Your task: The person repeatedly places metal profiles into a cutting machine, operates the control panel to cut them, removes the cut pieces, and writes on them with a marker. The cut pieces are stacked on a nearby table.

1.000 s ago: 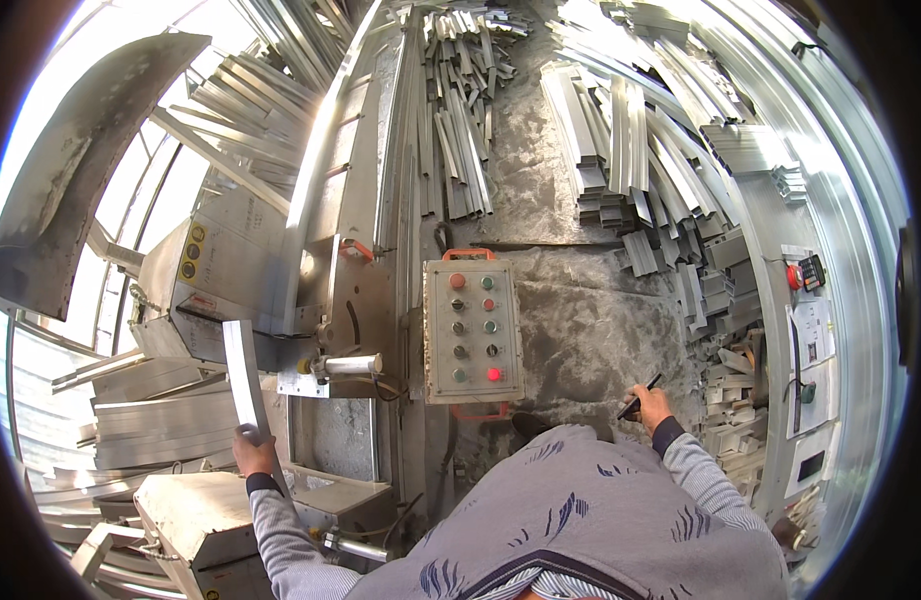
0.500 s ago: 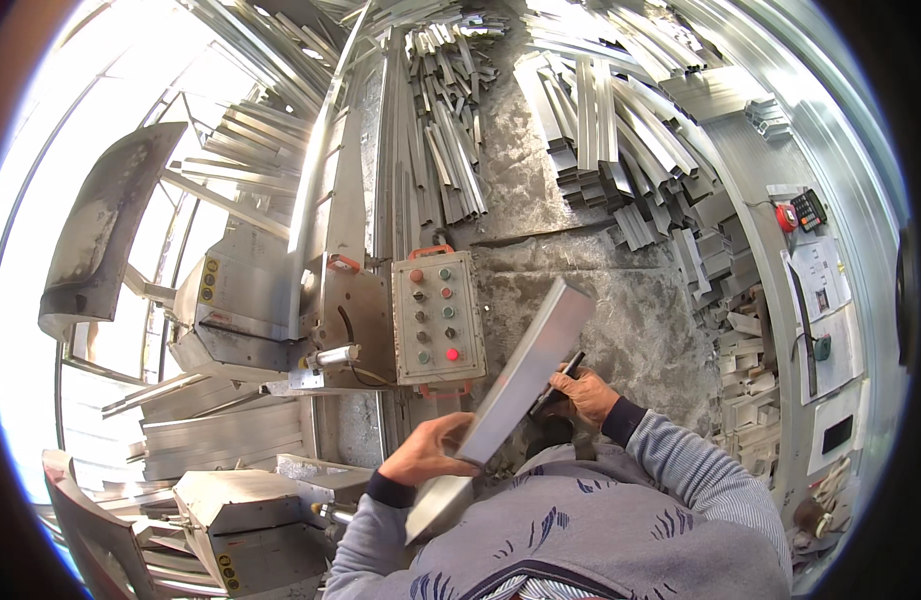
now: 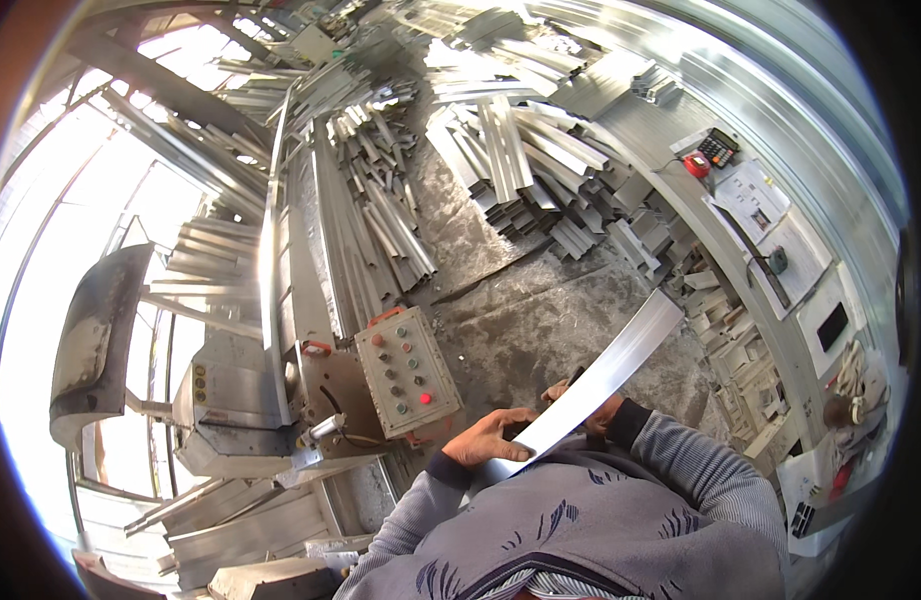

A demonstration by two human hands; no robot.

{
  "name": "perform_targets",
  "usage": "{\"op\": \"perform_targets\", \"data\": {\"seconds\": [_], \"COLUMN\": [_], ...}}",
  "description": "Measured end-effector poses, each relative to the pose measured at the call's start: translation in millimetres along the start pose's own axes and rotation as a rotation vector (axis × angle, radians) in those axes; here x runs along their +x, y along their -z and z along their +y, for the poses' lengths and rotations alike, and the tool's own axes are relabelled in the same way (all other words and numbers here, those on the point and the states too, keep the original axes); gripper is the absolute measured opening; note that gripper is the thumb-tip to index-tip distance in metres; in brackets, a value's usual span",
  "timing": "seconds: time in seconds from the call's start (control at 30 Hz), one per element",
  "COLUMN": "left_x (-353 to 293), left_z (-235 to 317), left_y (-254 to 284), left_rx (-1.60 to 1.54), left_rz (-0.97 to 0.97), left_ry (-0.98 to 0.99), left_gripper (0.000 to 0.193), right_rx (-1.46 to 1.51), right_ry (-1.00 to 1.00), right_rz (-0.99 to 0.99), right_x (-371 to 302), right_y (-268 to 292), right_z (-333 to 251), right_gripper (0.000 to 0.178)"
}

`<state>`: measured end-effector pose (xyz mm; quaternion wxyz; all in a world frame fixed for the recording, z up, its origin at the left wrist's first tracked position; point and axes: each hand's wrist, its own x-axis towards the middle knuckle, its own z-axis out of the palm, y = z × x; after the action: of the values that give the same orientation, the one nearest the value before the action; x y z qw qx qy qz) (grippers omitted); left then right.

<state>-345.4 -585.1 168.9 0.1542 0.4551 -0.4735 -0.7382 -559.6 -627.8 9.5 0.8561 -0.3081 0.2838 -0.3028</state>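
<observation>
A long, flat-sided silver metal profile (image 3: 609, 370) slants up and to the right in front of my body. My left hand (image 3: 489, 438) grips its lower near end, with the thumb on the upper face. My right hand (image 3: 603, 412) is behind the profile, mostly covered by it. Its fingers are closed around a slim dark tool (image 3: 577, 375), of which only a small tip shows, so its kind is unclear.
To the left is a control box (image 3: 409, 375) with coloured buttons, beside a saw-like machine (image 3: 236, 405). Cut profiles (image 3: 376, 215) lie ahead, with another heap (image 3: 541, 160) farther right. A bench (image 3: 671, 180) along the right carries a calculator (image 3: 719, 148), papers and a phone (image 3: 834, 327).
My view has turned right, and the surroundings shift left and down. The profile has swung its far end rightward and shows a broad face, covering more of my right hand and the dark tool.
</observation>
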Motion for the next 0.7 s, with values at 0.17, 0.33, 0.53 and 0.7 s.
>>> {"op": "perform_targets", "data": {"seconds": [0.17, 0.33, 0.53, 0.7], "left_x": [-6.5, -20.5, -17.7, -27.7], "left_z": [-12.9, -27.8, -36.5, -52.5], "left_y": [28.2, 44.9, 48.8, 54.2], "left_rx": [-0.003, -0.043, -0.250, -0.471], "left_rz": [-0.199, -0.184, -0.195, -0.314], "left_ry": [-0.066, -0.006, 0.063, 0.142], "left_gripper": [0.083, 0.092, 0.083, 0.096], "right_rx": [-0.046, -0.552, -0.798, -0.532], "right_ry": [0.067, 0.046, -0.034, -0.036], "right_rz": [0.074, -0.049, -0.168, -0.326], "right_x": [-38.1, -59.2, -48.2, -50.9], "right_y": [25.1, -19.6, -67.1, -68.9], "right_z": [-5.1, -23.1, -25.9, 2.5], "right_gripper": [0.019, 0.042, 0.046, 0.042]}}
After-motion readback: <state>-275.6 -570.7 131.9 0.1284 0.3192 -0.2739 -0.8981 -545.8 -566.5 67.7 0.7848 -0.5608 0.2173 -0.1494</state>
